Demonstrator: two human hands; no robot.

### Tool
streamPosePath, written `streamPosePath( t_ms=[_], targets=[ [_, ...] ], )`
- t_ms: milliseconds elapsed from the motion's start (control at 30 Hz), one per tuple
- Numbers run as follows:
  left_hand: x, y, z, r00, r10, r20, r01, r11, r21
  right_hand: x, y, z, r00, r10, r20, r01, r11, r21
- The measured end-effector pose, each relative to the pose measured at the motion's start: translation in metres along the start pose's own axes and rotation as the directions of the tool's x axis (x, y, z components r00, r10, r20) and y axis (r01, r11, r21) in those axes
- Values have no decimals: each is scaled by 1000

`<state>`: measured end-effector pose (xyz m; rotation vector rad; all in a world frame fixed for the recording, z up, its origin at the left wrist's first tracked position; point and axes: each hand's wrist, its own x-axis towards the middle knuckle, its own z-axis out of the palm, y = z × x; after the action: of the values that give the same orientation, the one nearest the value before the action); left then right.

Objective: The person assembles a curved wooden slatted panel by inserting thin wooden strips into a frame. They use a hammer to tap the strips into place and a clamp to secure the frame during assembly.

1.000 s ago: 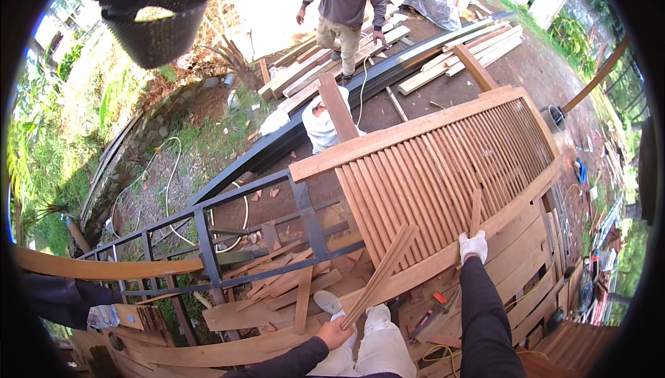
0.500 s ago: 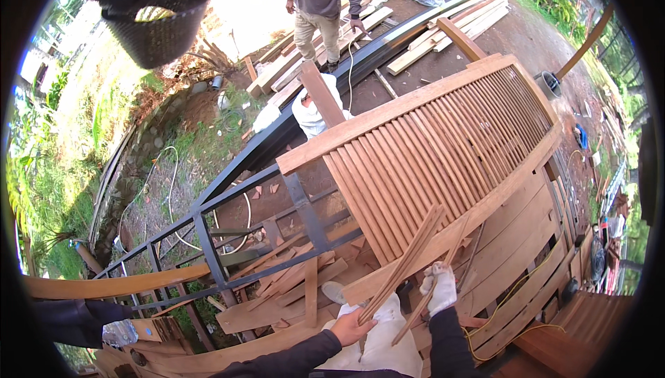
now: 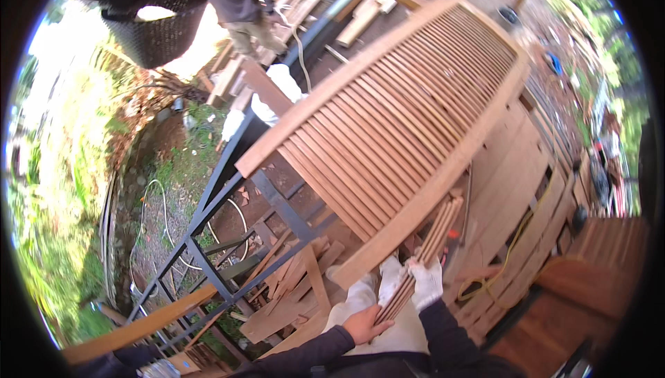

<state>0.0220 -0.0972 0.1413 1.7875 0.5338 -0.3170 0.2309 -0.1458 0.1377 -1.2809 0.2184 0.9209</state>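
Observation:
My bare left hand [image 3: 367,324] is closed around the lower end of a thin bundle of brown wooden slats [image 3: 443,225]. Higher up the same bundle, my right hand [image 3: 427,277], in a white glove, grips it too. The slats lie side by side and slant up to the right above my lap. Just beyond them stretches a large wooden panel [image 3: 332,95], a frame filled with rows of narrow parallel slats. The bundle's upper end comes close to the panel's near rail; whether they touch I cannot tell.
Dark metal framing [image 3: 208,267] runs along the left, with wood offcuts [image 3: 294,277] below it. Wide planks [image 3: 502,163] and a yellow cord [image 3: 516,229] lie to the right. Another person [image 3: 242,11] stands at the far left near stacked lumber [image 3: 305,4].
The slat in my right hand has come together with those in my left, making one bundle held by both hands. The view has shifted, moving the panel leftward and up in the picture.

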Motion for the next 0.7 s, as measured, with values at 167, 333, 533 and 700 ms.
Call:
streamPosePath(
  t_ms=[167, 333, 533, 700],
  targets=[
    [-1, 3, 28, 956, -164, 242, 290, 652, -701, -30, 5, -4, 961, 230, -154, -220, 972, 79],
    [-13, -1, 40, 760, -329, 561, 648, 453, -612, -45, 60, -36, 904, 316, -288, -306, 949, 81],
    [-7, -33, 48, 649, -385, 656, 758, 260, -598, -37, 93, -48, 742, 657, -135, -636, 753, 170],
    [-8, -66, 56, 615, -605, 505, 775, 347, -528, -5, 156, -76, 698, 679, -228, -706, 598, -381]
  ],
)
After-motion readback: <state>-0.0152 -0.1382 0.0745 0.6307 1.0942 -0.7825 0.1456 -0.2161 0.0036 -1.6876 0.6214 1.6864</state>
